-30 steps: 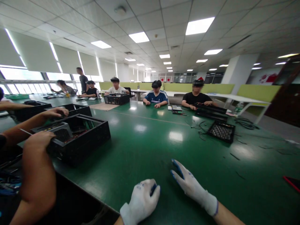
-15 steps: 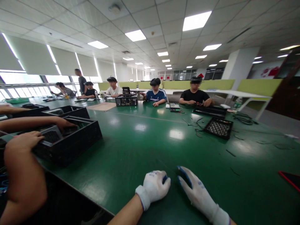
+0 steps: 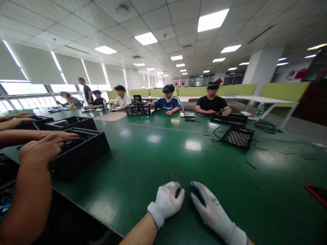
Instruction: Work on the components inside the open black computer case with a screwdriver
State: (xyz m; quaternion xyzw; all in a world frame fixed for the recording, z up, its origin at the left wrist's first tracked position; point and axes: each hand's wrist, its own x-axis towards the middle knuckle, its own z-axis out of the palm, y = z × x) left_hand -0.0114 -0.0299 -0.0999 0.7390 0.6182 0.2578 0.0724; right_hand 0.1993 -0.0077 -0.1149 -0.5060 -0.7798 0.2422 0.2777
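The green desk [image 3: 143, 163] lay directly under our two hands, its surface the nearest thing to both. Our left hand [image 3: 168, 200], in a white glove with a blue palm side, was loosely curled, thumb close to the forefinger; we saw nothing in its grip but could not tell what, if anything, lay beneath the palm. Our right hand [image 3: 211, 206], gloved alike, was half open, thumb and forefinger parted, nothing visible between them. The two were near each other, not touching.

To the right we noted a thin dark strip [image 3: 251, 165] and, at the frame's edge, a red-edged dark object [image 3: 316, 195]. Farther out sat a black tray-like frame [image 3: 235, 144] showing pale round shapes, with a coil of black cable [image 3: 268, 127] beyond.

To our left stood an open black case [image 3: 84, 154], a co-worker's hand [image 3: 42, 149] at its near side and another bare hand [image 3: 63, 136] reaching over its opening. Across from us, a person in a blue top [image 3: 166, 103] had one hand by another computer case [image 3: 138, 109].
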